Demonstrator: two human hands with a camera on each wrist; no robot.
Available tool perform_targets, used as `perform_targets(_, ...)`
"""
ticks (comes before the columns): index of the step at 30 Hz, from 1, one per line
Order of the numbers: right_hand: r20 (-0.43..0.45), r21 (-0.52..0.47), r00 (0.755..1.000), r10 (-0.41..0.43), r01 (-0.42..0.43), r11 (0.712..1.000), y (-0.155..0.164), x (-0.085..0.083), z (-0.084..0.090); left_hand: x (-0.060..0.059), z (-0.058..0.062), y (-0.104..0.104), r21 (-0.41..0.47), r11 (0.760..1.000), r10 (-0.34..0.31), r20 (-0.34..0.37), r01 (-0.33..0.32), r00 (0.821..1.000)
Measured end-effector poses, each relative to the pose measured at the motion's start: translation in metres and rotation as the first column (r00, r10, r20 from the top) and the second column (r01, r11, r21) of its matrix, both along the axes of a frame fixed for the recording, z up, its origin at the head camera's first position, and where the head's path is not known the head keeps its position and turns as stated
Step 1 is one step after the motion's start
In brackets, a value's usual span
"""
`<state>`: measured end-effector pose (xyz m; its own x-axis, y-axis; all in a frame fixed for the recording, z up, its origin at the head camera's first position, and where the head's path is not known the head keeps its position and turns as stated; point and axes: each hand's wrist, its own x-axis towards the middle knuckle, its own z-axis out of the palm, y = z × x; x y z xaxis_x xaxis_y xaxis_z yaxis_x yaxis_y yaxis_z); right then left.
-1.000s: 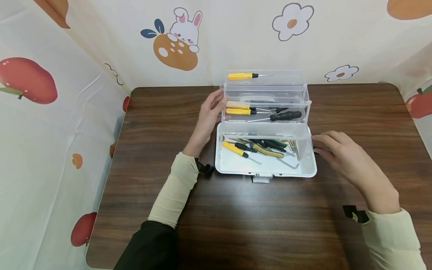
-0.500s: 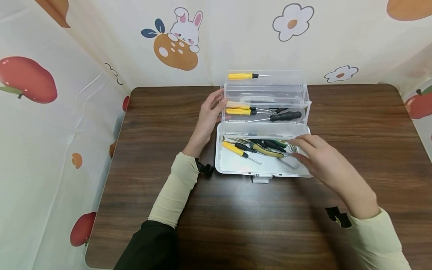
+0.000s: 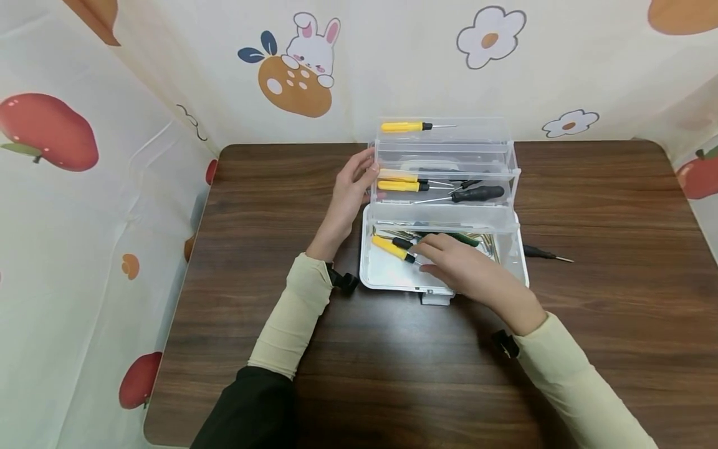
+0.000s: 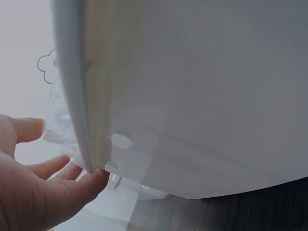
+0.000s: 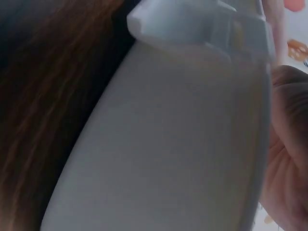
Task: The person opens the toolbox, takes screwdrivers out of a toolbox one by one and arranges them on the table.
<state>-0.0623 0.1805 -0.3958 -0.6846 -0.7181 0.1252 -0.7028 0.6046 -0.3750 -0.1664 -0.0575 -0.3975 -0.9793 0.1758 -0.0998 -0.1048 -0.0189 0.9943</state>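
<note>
The right hand [image 3: 465, 274] reaches into the bottom tray of the clear tool box [image 3: 443, 206]. Its fingers lie loose and a bit bent over the tools, and the fingertips touch the yellow screwdriver [image 3: 392, 248] by its black neck. I cannot tell if the hand has hold of it. Just past the fingers lie a green-handled tool [image 3: 462, 239] and some thin metal keys [image 3: 489, 242].

The left hand [image 3: 348, 193] rests flat against the left wall of the box, fingers straight, thumb by the middle tray. Right beside that thumb lie two more yellow screwdrivers [image 3: 401, 181], and farther along, a black screwdriver [image 3: 477, 194]. One yellow screwdriver [image 3: 405, 126] sits in the top tray, far from both hands.

The box stands on a dark wooden table [image 3: 269, 324]. A small black tool [image 3: 544, 253] lies on the table, just outside the box's right wall.
</note>
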Motion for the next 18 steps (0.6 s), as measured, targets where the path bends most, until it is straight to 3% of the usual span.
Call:
perform_targets(11, 0.06, 0.165, 0.998, 0.016, -0.025, 0.986, -0.038, -0.013, 0.0, 0.0, 0.001, 0.0, 0.017, 1.0, -0.008, 0.008, 0.008, 1.0)
perform_targets(18, 0.066, 0.182, 0.998, 0.016, -0.028, 0.983, -0.044, -0.015, -0.002, 0.001, 0.002, 0.0, 0.017, 1.0, 0.001, 0.01, -0.001, 1.0)
